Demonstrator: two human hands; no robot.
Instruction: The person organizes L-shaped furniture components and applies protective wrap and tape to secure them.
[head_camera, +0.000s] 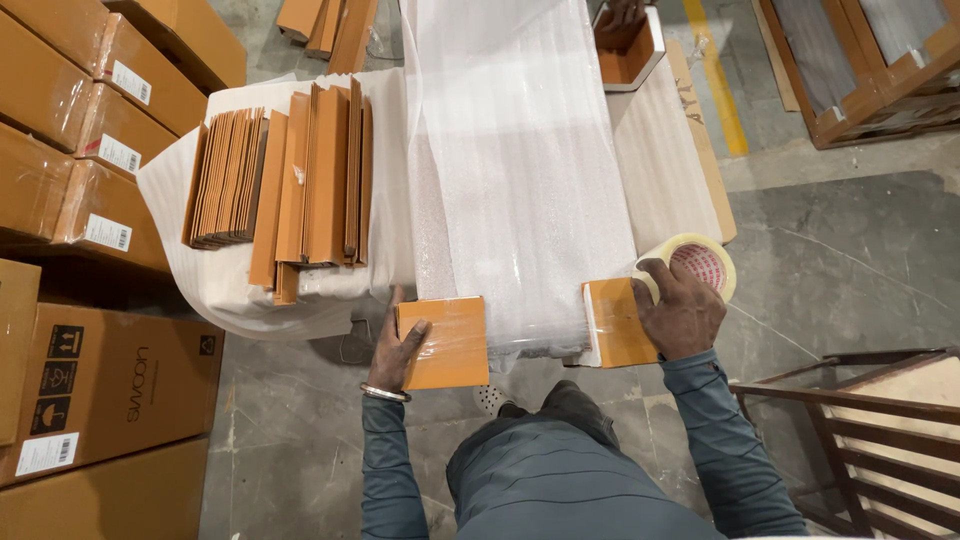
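Observation:
A long panel wrapped in white foam sheet (520, 170) lies on a work table, running away from me. Orange cardboard corner caps sit on its near end. My left hand (400, 350) presses on the left cap (445, 345). My right hand (680, 310) rests on the right cap (615, 322) and grips a roll of clear packing tape (700, 262). A strip of tape runs across that cap's left edge.
Stacks of folded orange cardboard pieces (290, 180) lie on white foam at the left. Brown cartons (90, 130) are piled at the far left. A wooden frame (870, 420) stands at lower right, and a crate (860, 70) at upper right. Another person's hand (625, 12) works at the table's far end.

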